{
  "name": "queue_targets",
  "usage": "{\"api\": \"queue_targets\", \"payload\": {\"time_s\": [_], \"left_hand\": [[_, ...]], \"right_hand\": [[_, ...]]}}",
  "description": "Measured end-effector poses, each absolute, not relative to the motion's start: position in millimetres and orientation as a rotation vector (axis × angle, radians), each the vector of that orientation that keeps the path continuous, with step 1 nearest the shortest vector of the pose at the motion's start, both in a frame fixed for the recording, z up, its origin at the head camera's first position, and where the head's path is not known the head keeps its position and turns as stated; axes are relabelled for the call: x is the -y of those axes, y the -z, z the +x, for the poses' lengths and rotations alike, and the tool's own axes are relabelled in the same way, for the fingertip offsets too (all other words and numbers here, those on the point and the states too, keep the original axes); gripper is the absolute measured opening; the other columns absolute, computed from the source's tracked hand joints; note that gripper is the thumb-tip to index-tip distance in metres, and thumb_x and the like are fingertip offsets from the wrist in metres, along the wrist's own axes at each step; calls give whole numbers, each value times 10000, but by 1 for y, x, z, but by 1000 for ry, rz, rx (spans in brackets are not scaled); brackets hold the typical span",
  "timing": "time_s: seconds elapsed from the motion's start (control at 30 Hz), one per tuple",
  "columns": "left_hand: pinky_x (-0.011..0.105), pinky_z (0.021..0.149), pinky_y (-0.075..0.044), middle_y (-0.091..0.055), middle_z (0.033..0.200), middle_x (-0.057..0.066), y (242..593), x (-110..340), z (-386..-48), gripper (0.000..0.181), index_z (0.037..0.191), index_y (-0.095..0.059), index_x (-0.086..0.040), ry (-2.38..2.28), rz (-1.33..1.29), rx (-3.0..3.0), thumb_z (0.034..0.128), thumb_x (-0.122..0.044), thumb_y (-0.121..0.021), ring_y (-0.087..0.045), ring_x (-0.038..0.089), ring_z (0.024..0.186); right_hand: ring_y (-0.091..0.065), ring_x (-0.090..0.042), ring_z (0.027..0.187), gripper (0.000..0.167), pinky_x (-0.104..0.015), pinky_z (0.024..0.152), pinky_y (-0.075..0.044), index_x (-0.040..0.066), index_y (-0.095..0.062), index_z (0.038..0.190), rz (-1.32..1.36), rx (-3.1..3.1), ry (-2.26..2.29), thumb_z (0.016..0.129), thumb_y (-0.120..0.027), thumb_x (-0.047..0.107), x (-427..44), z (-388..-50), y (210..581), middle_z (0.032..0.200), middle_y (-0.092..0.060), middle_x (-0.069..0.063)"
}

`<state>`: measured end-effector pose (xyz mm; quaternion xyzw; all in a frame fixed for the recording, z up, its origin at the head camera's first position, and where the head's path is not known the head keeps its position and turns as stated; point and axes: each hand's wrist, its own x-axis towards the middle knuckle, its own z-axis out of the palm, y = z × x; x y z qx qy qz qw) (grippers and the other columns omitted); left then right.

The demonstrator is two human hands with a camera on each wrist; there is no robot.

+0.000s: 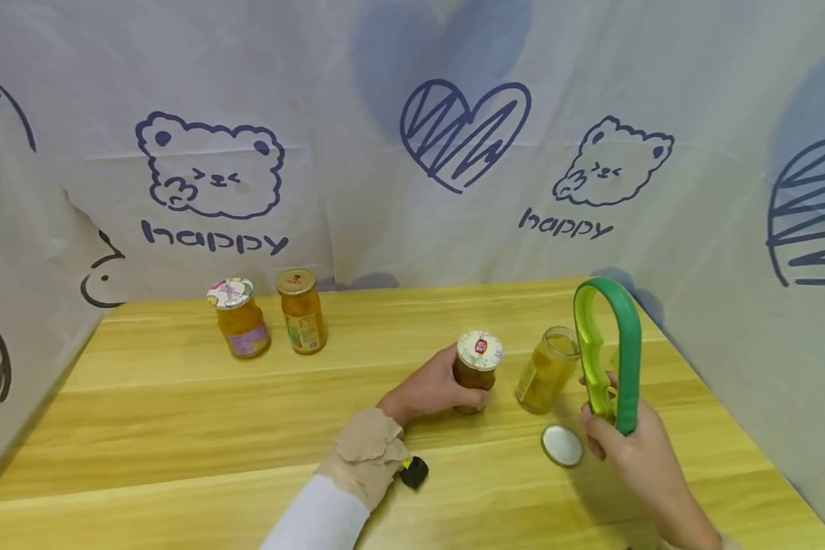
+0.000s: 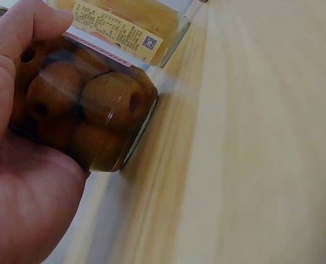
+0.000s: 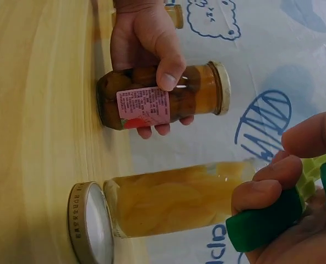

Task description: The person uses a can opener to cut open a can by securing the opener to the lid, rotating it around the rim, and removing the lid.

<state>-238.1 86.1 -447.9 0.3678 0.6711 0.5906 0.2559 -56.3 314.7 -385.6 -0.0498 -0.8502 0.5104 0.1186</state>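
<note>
Above the table, right hand holds green opener upright.

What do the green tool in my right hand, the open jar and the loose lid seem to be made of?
Green tool: probably plastic, by its even colour and satin sheen; the ridged lime inner side could be rubber. Open jar: apparently glass, clear, glossy, yellow contents showing through. Loose lid: likely metal, given the gold-coloured printed edge; its pale inside looks coated.
</note>
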Motion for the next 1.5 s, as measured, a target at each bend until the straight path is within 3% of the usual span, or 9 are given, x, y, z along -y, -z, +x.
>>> {"api": "queue_targets", "payload": {"time_s": [0.2, 0.4, 0.67, 0.93, 1.13, 1.5], "left_hand": [[276, 963, -539, -631, 1303, 94, 446, -86, -238, 631, 1436, -498, -173, -1583, 1027, -1832, 878, -91, -781, -629, 109, 1088], [263, 948, -536, -642, 1264, 90, 445, -87, -240, 598, 1405, -514, -169, -1585, 1059, -1824, 876, -77, -776, -631, 99, 1061], [253, 970, -517, -646, 1275, 93, 445, -88, -241, 584, 1402, -519, -169, -1575, 1088, -1817, 892, -35, -770, -618, 84, 1072], [231, 786, -553, -702, 1109, 170, 446, -81, -238, 385, 1240, -637, -82, -1590, 1029, -1707, 886, 15, -754, -660, 98, 874], [215, 811, -519, -665, 1037, 2, 447, -81, -238, 390, 1201, -648, -88, -1586, 1084, -1656, 855, 54, -757, -601, 93, 894], [226, 867, -498, -657, 1133, -17, 445, -77, -235, 415, 1234, -656, -174, -1523, 1062, -1718, 866, -30, -778, -585, 93, 959]], "right_hand": [[-510, -68, 657, 378, -260, 575, -432, 95, -529, 1253, -180, 2664, -1134, 919, -701, 49, -300, -55, 382, 813, -596, -19], [-530, -174, 717, 625, -298, 610, -423, 122, -428, 1438, -209, 2814, -879, 880, -704, 59, -288, -59, 370, 825, -589, -69], [-558, -193, 762, 731, -334, 583, -408, 62, -377, 1497, -138, 2977, -545, 842, -691, 137, -273, -67, 353, 1010, -680, -89], [-461, -199, 594, 626, -313, 443, -337, 31, -418, 1374, -67, 2993, -259, 813, -686, 104, -251, -81, 346, 914, -601, -134], [-453, -217, 522, 587, -324, 404, -330, 26, -436, 1367, -69, 2979, -123, 833, -661, 117, -243, -91, 346, 894, -578, -167], [-419, -221, 461, 465, -303, 348, -286, 5, -459, 1255, -17, 2922, -32, 833, -629, 100, -234, -99, 346, 798, -497, -141]]}}
